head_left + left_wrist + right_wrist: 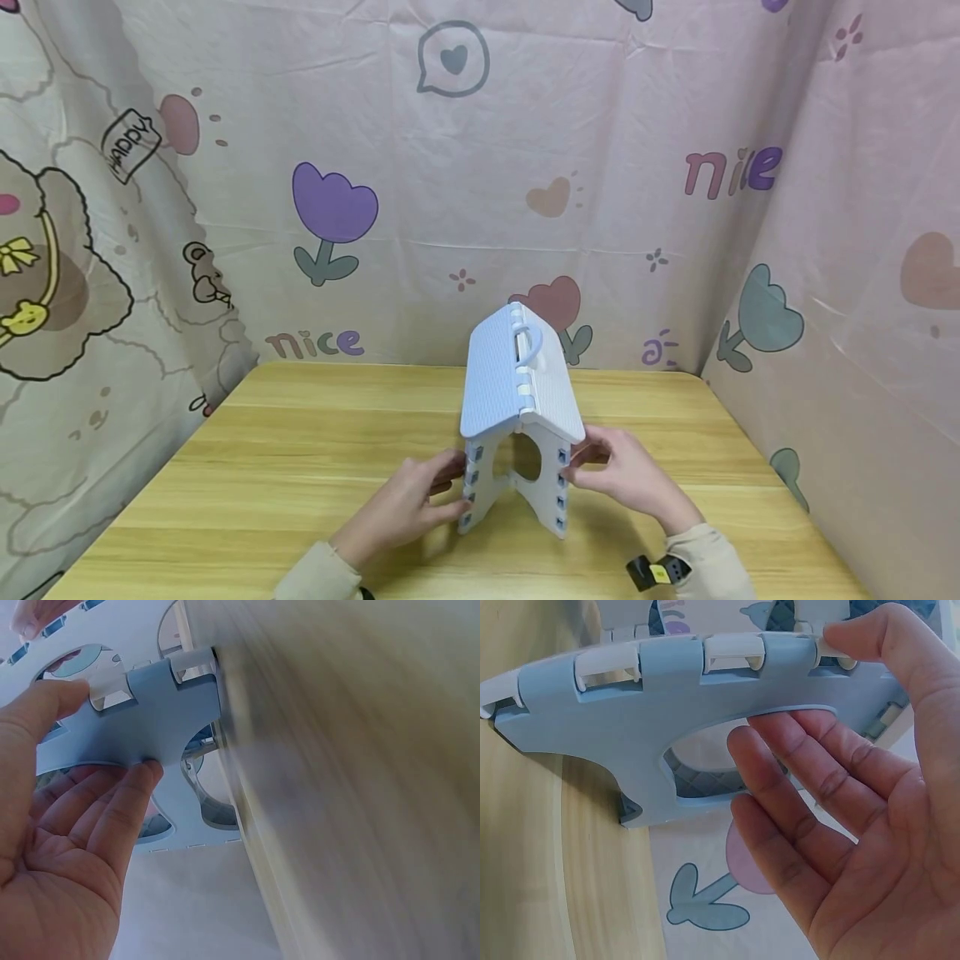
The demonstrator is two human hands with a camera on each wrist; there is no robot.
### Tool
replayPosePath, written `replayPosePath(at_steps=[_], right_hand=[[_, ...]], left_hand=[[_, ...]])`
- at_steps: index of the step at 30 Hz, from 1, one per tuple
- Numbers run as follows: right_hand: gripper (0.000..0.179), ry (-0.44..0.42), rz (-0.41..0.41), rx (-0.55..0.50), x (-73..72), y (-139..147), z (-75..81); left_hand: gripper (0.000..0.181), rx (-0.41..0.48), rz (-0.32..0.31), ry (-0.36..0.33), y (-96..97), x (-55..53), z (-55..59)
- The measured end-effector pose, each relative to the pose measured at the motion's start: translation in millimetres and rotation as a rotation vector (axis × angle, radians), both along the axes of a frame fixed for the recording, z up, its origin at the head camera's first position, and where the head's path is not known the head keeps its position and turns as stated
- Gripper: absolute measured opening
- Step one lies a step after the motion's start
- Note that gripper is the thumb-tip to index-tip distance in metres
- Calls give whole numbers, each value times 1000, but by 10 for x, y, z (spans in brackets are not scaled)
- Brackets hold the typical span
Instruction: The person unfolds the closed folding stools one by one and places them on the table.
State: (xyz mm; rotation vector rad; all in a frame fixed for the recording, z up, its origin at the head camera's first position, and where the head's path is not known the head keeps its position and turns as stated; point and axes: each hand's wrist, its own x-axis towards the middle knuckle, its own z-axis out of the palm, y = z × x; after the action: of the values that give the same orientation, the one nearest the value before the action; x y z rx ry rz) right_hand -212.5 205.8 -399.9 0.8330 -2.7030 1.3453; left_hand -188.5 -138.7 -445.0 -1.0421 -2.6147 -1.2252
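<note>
A light blue and white plastic folding stool (491,375) stands on the wooden table, partly folded. Its two seat halves slope down from a central hinge like a roof, and a small blue loop handle (534,345) sticks out there. My left hand (405,507) grips the stool's left side, the thumb at the hinged front edge and the fingers against the blue panel (169,697). On the opposite side my right hand (626,473) holds the other panel (630,712); its thumb is on the hinged edge, some fingertips at the oval cutout.
The wood-grain table (337,417) extends around the stool. A printed cloth (450,167) hangs behind it and along both sides. On the right wrist is a dark strap (660,572) with a yellow mark.
</note>
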Motion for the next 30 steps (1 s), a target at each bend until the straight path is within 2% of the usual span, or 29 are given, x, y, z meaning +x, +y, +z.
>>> replayPosePath(at_steps=[15, 21, 26, 30], right_hand=[[33, 12, -8, 25, -1, 81, 11], [33, 1, 40, 10, -11, 101, 5], [38, -41, 94, -14, -36, 134, -15], [44, -77, 112, 2, -56, 169, -4]], left_hand=[[42, -2, 15, 2, -31, 4, -2], [43, -4, 33, -7, -20, 3, -9], [45, -7, 45, -18, -8, 9, 0], [46, -45, 52, -2, -31, 10, 39]])
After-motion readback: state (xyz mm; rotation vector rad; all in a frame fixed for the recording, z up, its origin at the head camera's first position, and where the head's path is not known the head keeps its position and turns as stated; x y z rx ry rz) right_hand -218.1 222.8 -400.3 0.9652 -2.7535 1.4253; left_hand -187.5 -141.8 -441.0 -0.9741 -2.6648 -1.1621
